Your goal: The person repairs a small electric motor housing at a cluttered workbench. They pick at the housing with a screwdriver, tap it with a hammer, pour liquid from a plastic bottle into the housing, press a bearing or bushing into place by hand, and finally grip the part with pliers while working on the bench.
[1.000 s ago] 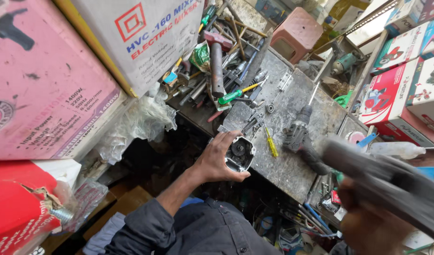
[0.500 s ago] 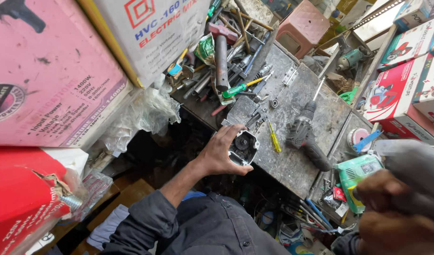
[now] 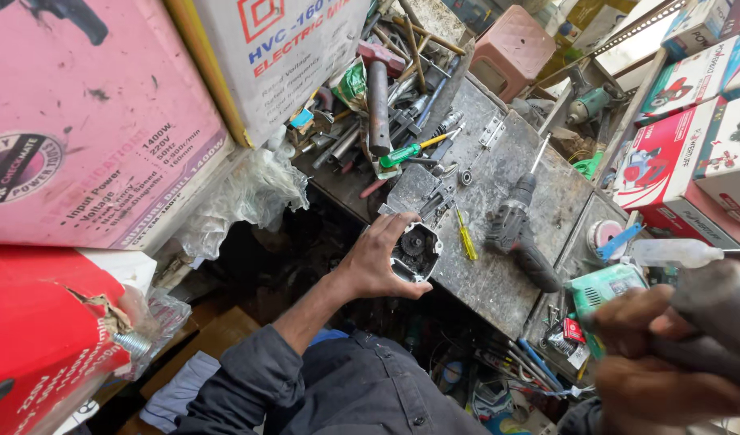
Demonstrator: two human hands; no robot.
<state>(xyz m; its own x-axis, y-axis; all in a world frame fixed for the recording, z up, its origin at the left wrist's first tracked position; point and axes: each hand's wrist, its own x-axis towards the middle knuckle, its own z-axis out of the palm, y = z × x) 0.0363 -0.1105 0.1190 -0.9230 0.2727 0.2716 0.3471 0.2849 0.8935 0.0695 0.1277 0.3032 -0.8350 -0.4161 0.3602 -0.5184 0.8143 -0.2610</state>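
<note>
1. Head view: the left hand (image 3: 378,262) is reaching out from a dark sleeve (image 3: 249,387) and holding a small grey gear housing (image 3: 414,251) at the near edge of the worn metal surface (image 3: 507,185). The grip of this hand is curling around the housing, fingers wrapping its left side and thumb lying under it; a dark gear is showing in the open face.
2. The right hand (image 3: 660,366) is sitting low at the right of the frame, close to the lens and blurred. Its grip is pressing around a grey tool body (image 3: 720,310); what kind of tool this is cannot be told.
3. A white nozzle bottle (image 3: 672,253) is lying just above the right hand, apart from the housing.
4. A yellow-handled screwdriver (image 3: 466,239) is lying on the surface just beside the housing, to its right.
5. A grey cordless drill (image 3: 519,229) is lying further right, its bit pointing away from the person.
6. A green-and-yellow screwdriver (image 3: 410,151) and a hammer (image 3: 378,101) are lying among loose tools at the far end.
7. A crumpled clear plastic bag (image 3: 241,197) is hanging left of the surface, under a pink carton (image 3: 88,137).
</note>
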